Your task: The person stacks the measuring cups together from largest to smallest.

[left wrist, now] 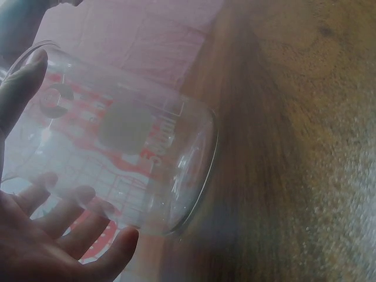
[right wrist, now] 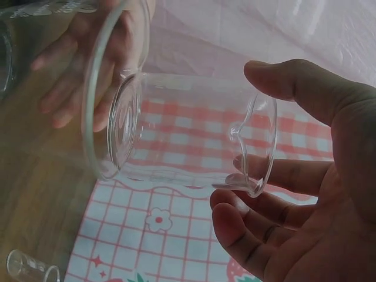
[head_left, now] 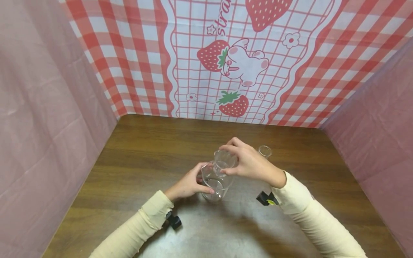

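Note:
A large clear glass beaker (head_left: 222, 193) with printed volume marks stands on the table. My left hand (head_left: 188, 184) grips its side, thumb at the front and fingers around the back; the left wrist view shows this beaker (left wrist: 126, 132) close up. Above it, my right hand (head_left: 253, 163) holds a smaller clear beaker (head_left: 226, 157) near its rim, between thumb and fingers. The smaller beaker (right wrist: 182, 135) has its base just within the mouth of the large one in the right wrist view. A spout shows on its rim.
Behind the right hand stands another small glass vessel (head_left: 265, 155), partly hidden by the arm. The brown wooden table (head_left: 145, 143) is bounded by a red checked strawberry cloth (head_left: 135, 71) at the back and pink curtains (head_left: 58, 107) on the sides.

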Tool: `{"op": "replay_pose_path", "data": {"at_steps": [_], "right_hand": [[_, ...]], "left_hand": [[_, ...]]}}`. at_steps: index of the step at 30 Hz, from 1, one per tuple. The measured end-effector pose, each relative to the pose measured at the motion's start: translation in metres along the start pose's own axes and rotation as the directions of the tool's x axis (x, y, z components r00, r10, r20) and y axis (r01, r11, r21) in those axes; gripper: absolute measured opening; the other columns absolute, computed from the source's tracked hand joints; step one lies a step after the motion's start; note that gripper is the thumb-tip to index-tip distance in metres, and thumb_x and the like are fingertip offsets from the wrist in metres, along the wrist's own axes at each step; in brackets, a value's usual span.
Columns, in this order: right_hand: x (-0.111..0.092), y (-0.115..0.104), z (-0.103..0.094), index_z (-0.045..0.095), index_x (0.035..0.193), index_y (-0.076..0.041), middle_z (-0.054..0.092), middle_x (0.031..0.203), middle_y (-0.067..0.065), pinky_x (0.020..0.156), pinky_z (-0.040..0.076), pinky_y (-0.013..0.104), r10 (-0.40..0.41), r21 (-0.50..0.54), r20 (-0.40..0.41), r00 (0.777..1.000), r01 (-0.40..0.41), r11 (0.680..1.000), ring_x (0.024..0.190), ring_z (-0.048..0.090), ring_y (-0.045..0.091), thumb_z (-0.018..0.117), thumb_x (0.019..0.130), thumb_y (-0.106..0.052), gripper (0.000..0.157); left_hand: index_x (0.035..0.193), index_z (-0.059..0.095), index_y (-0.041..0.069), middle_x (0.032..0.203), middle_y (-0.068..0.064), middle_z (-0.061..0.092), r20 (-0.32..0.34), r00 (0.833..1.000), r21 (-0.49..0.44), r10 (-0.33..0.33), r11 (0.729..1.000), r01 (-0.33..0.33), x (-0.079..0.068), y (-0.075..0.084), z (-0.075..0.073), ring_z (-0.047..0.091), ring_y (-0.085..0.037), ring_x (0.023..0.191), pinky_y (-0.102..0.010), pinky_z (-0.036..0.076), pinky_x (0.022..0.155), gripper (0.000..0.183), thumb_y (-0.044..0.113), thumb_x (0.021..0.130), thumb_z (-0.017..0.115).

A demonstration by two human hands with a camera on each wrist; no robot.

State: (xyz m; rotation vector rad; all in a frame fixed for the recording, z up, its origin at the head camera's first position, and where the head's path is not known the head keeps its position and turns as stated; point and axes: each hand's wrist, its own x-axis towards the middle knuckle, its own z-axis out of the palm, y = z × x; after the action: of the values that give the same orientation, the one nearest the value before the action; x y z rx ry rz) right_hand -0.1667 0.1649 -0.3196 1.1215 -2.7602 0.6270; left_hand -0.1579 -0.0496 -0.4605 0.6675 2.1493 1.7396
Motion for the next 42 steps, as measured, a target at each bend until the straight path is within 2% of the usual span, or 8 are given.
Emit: {"op": "replay_pose_path", "data": {"at_steps": [5, 12, 21, 35, 42], "right_hand": [[0.000, 0.000, 0.006, 0.066, 0.118, -0.003, 0.059, 0.101, 0.008, 0.062, 0.047, 0.023, -0.001, 0.005, 0.016, 1.000, 0.001, 1.000, 0.075, 0.055, 0.015, 0.087, 0.067, -0.027, 0.060], [0.001, 0.003, 0.015, 0.067, 0.117, -0.003, 0.057, 0.098, 0.005, 0.061, 0.044, 0.021, 0.001, -0.002, 0.046, 0.999, -0.001, 1.000, 0.074, 0.052, 0.013, 0.088, 0.067, -0.026, 0.059], [-0.001, 0.005, 0.027, 0.067, 0.115, -0.004, 0.058, 0.099, 0.004, 0.069, 0.052, 0.027, -0.023, -0.024, 0.079, 0.997, 0.025, 0.999, 0.081, 0.057, 0.012, 0.088, 0.067, -0.026, 0.057], [-0.002, 0.003, 0.037, 0.067, 0.115, -0.003, 0.058, 0.096, 0.005, 0.070, 0.054, 0.026, -0.043, -0.046, 0.148, 0.988, 0.050, 0.998, 0.081, 0.058, 0.014, 0.087, 0.067, -0.026, 0.057], [0.001, 0.002, 0.041, 0.068, 0.115, -0.005, 0.058, 0.097, 0.004, 0.074, 0.056, 0.031, -0.055, -0.079, 0.173, 0.983, 0.070, 0.994, 0.082, 0.059, 0.013, 0.088, 0.065, -0.027, 0.058]], "left_hand": [[0.143, 0.037, 0.005, 0.147, -0.016, 0.046, 0.000, 1.000, 0.005, -0.008, 1.000, 0.008, 0.000, 0.000, 0.000, 0.051, -0.036, 0.129, -0.048, 0.048, 0.105, 0.084, 0.012, 0.074, 0.084], [0.143, 0.035, 0.003, 0.147, -0.019, 0.044, 0.006, 1.000, 0.015, -0.009, 1.000, 0.009, -0.001, 0.001, -0.001, 0.050, -0.039, 0.129, -0.047, 0.049, 0.104, 0.085, 0.014, 0.074, 0.084], [0.144, 0.034, 0.002, 0.147, -0.021, 0.043, 0.008, 1.000, 0.007, -0.019, 1.000, 0.019, -0.002, 0.005, -0.001, 0.048, -0.041, 0.131, -0.049, 0.047, 0.106, 0.085, 0.012, 0.075, 0.083], [0.143, 0.036, 0.002, 0.142, -0.021, 0.047, 0.000, 1.000, -0.005, -0.024, 1.000, 0.024, -0.002, 0.002, 0.000, 0.051, -0.040, 0.128, -0.047, 0.049, 0.105, 0.084, 0.010, 0.075, 0.083], [0.143, 0.035, 0.002, 0.142, -0.020, 0.047, -0.003, 1.000, -0.002, -0.023, 1.000, 0.023, -0.002, 0.003, 0.000, 0.050, -0.040, 0.129, -0.047, 0.049, 0.105, 0.085, 0.011, 0.074, 0.084]]}}
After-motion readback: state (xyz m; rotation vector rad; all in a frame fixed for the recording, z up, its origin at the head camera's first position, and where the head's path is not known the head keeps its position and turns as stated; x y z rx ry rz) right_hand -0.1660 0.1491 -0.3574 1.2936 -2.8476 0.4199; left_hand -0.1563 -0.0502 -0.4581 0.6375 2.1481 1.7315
